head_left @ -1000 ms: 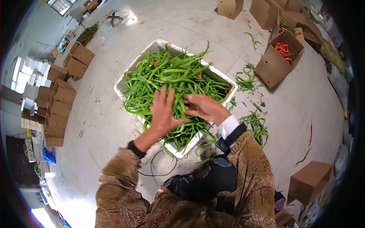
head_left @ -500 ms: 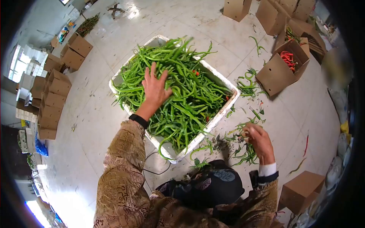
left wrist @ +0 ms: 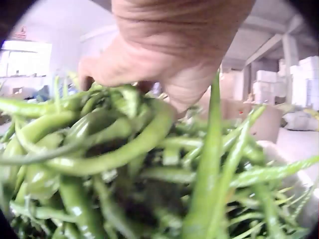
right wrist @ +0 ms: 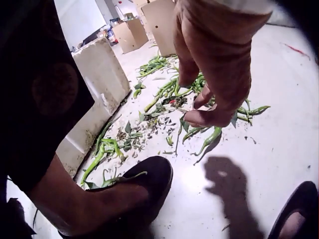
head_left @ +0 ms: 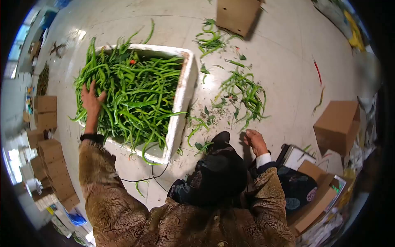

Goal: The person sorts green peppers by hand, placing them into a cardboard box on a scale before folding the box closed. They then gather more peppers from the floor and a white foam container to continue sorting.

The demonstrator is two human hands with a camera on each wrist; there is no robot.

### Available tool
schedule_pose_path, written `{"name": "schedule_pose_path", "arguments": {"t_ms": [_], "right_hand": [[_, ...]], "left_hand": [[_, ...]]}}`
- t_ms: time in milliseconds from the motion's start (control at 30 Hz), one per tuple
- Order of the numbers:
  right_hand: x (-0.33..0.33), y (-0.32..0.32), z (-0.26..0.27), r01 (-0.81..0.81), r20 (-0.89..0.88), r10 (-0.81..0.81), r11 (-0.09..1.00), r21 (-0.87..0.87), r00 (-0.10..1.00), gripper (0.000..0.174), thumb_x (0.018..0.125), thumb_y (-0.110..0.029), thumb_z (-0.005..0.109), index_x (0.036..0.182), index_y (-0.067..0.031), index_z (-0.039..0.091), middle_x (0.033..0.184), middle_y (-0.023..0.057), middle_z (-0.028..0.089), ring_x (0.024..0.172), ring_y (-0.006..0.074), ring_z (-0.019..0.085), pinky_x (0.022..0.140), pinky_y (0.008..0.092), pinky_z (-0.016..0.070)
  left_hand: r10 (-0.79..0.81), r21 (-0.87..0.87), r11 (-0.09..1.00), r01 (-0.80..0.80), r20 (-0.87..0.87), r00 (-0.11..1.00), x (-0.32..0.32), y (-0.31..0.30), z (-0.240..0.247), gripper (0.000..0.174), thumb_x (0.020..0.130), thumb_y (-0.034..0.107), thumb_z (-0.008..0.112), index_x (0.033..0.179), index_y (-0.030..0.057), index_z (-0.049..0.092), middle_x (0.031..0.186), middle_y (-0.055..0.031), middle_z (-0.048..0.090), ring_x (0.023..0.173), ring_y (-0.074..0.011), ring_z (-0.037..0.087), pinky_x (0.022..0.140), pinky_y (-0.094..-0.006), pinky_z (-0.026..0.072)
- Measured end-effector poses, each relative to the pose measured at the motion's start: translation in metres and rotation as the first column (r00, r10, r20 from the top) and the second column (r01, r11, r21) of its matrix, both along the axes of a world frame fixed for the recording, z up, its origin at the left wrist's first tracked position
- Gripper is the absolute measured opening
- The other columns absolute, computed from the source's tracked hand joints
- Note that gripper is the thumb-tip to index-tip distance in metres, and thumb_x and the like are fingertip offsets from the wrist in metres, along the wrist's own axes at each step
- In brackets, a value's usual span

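Observation:
Long green chili peppers (head_left: 131, 99) are heaped in a white foam crate (head_left: 183, 99) on the floor. My left hand (head_left: 91, 103) rests on the left side of the heap with its fingers spread. In the left wrist view the same hand (left wrist: 174, 55) arches over the curved peppers, its fingertips partly hidden behind them. Off to the right of the crate, my right hand (head_left: 256, 142) hangs above the floor beside my knee. The right wrist view shows this hand (right wrist: 217, 64) with fingers loosely bent and nothing between them.
Loose green peppers (head_left: 247, 94) and leafy scraps lie on the floor right of the crate. A cardboard box (head_left: 337, 125) stands farther right, another box (head_left: 238, 16) ahead. Stacked boxes (head_left: 55, 168) line the left. A cable (head_left: 152, 177) runs near my feet.
My right hand has left the heap and moved out to the right over the floor. My left hand stays on the peppers. The head view has swung right, so the crate appears farther left.

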State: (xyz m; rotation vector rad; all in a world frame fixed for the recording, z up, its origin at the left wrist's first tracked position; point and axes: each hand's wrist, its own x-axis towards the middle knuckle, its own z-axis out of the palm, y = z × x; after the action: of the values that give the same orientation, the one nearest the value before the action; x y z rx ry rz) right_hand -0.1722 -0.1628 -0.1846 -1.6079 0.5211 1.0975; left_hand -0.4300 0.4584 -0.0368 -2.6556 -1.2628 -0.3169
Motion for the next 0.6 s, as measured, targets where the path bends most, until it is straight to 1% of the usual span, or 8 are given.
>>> {"name": "schedule_pose_path", "arguments": {"t_ms": [67, 100, 167, 233, 300, 367, 500, 600], "right_hand": [[0.005, -0.012, -0.014, 0.014, 0.003, -0.014, 1.0, -0.002, 1.0, 0.032, 0.093, -0.019, 0.062, 0.119, -0.0002, 0.06, 0.105, 0.0093, 0.066, 0.094, 0.0186, 0.063, 0.077, 0.0311, 0.0516], [0.013, -0.016, -0.023, 0.018, 0.079, -0.014, 0.999, -0.046, 0.997, 0.035, 0.091, -0.018, 0.063, 0.121, 0.001, 0.06, 0.107, 0.0111, 0.065, 0.097, 0.0207, 0.062, 0.081, 0.0317, 0.0503], [0.032, -0.016, -0.033, 0.026, 0.153, -0.014, 0.997, -0.078, 0.988, 0.039, 0.09, -0.018, 0.065, 0.122, 0.0023, 0.059, 0.11, 0.0128, 0.065, 0.1, 0.0228, 0.061, 0.085, 0.0323, 0.049], [0.053, -0.018, -0.034, 0.086, 0.317, -0.018, 0.975, -0.203, 0.948, 0.045, 0.086, -0.017, 0.067, 0.124, 0.0056, 0.056, 0.117, 0.0172, 0.063, 0.105, 0.0279, 0.06, 0.093, 0.0331, 0.0461], [0.065, -0.024, -0.052, 0.061, 0.372, 0.042, 0.963, -0.262, 0.927, 0.058, 0.079, -0.017, 0.073, 0.128, 0.0068, 0.052, 0.123, 0.0217, 0.061, 0.11, 0.0308, 0.06, 0.097, 0.0353, 0.0447], [0.071, -0.02, -0.053, 0.055, 0.45, 0.161, 0.902, -0.429, 0.879, 0.074, 0.071, -0.017, 0.079, 0.133, 0.007, 0.046, 0.128, 0.0256, 0.056, 0.118, 0.0348, 0.055, 0.101, 0.0377, 0.0426], [0.072, -0.029, -0.057, -0.01, 0.449, 0.29, 0.849, -0.529, 0.845, 0.101, 0.062, -0.022, 0.087, 0.143, 0.0024, 0.032, 0.129, 0.028, 0.049, 0.12, 0.0408, 0.049, 0.102, 0.0419, 0.0416], [0.072, -0.035, -0.06, -0.079, 0.365, 0.317, 0.839, -0.539, 0.875, 0.112, 0.057, -0.022, 0.089, 0.147, -0.0028, 0.025, 0.13, 0.0261, 0.044, 0.119, 0.0414, 0.046, 0.101, 0.0437, 0.0418]], "left_hand": [[-0.041, 0.073, 0.996, 0.049, -0.103, 0.994, 0.016, -0.033, 0.026, 0.063, 0.079, 0.033, 0.071, 0.136, 0.0176, 0.051, 0.14, -0.0201, 0.045, 0.129, -0.0454, 0.038, 0.102, -0.0542, 0.0377], [-0.164, 0.092, 0.982, 0.167, -0.044, 0.986, 0.038, -0.075, 0.051, 0.054, 0.083, 0.026, 0.067, 0.132, 0.0093, 0.054, 0.13, -0.0201, 0.054, 0.12, -0.0421, 0.048, 0.099, -0.0503, 0.0417], [-0.29, -0.089, 0.945, 0.315, 0.218, 0.932, 0.08, -0.146, 0.071, 0.044, 0.085, 0.015, 0.065, 0.128, 0.0059, 0.057, 0.119, -0.0174, 0.061, 0.108, -0.0336, 0.059, 0.093, -0.0429, 0.0473], [-0.198, -0.47, 0.747, 0.47, 0.519, 0.832, 0.144, -0.211, 0.069, 0.042, 0.085, 0.007, 0.064, 0.126, 0.0042, 0.058, 0.114, -0.0142, 0.064, 0.102, -0.0261, 0.063, 0.09, -0.0365, 0.0495], [-0.08, -0.652, 0.431, 0.624, 0.661, 0.746, 0.219, -0.245, 0.027, 0.043, 0.084, 0.006, 0.063, 0.126, 0.0021, 0.057, 0.115, -0.0124, 0.063, 0.106, -0.0248, 0.061, 0.091, -0.0342, 0.049], [-0.14, -0.674, 0.369, 0.64, 0.641, 0.755, 0.301, -0.267, -0.035, 0.055, 0.082, 0.019, 0.066, 0.131, 0.0002, 0.052, 0.125, -0.0224, 0.057, 0.114, -0.0311, 0.056, 0.096, -0.0414, 0.0456], [-0.411, -0.339, 0.692, 0.637, 0.541, 0.734, 0.432, -0.235, -0.187, 0.063, 0.083, 0.029, 0.068, 0.138, 0.0065, 0.046, 0.133, -0.0258, 0.051, 0.122, -0.0406, 0.05, 0.104, -0.048, 0.0383], [-0.284, -0.425, 0.807, 0.41, 0.33, 0.9, 0.474, -0.18, -0.24, 0.062, 0.086, 0.037, 0.063, 0.143, 0.0211, 0.044, 0.144, -0.0264, 0.038, 0.13, -0.046, 0.036, 0.105, -0.0546, 0.0342]]}}
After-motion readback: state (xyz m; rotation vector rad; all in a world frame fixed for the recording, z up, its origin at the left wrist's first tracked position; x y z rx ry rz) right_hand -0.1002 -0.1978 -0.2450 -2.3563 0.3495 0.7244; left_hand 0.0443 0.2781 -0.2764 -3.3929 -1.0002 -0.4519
